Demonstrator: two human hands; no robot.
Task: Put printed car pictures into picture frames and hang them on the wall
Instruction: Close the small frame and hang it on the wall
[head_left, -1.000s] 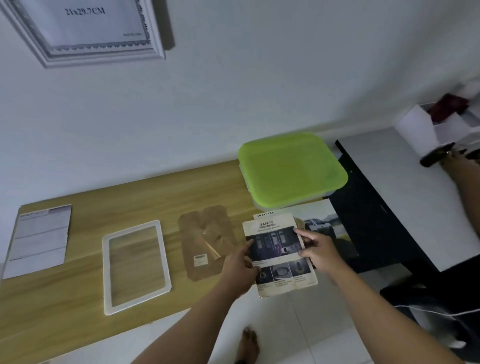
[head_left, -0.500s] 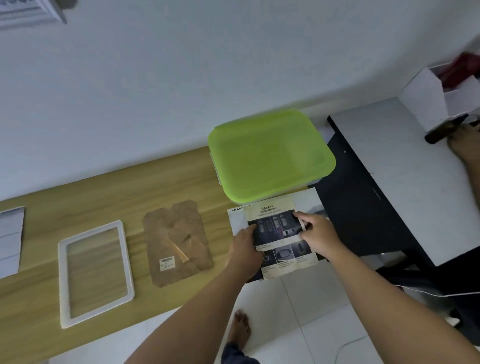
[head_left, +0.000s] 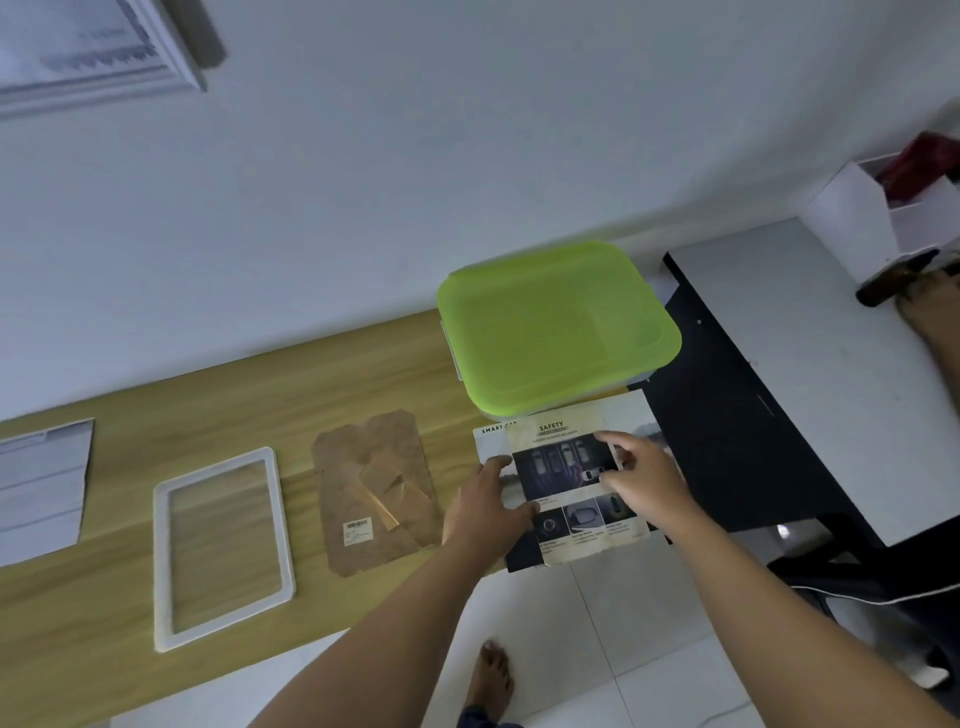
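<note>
This looks like a room in a home. I stand with my bare foot (head_left: 493, 680) on glossy white floor tiles (head_left: 649, 649), before a long light wooden surface (head_left: 311, 395) set against a plain white painted wall (head_left: 415, 156). A plastic storage box with lime-green lid (head_left: 556, 327) sits on it, and a silver-white framed sheet (head_left: 93, 52) hangs above.
</note>
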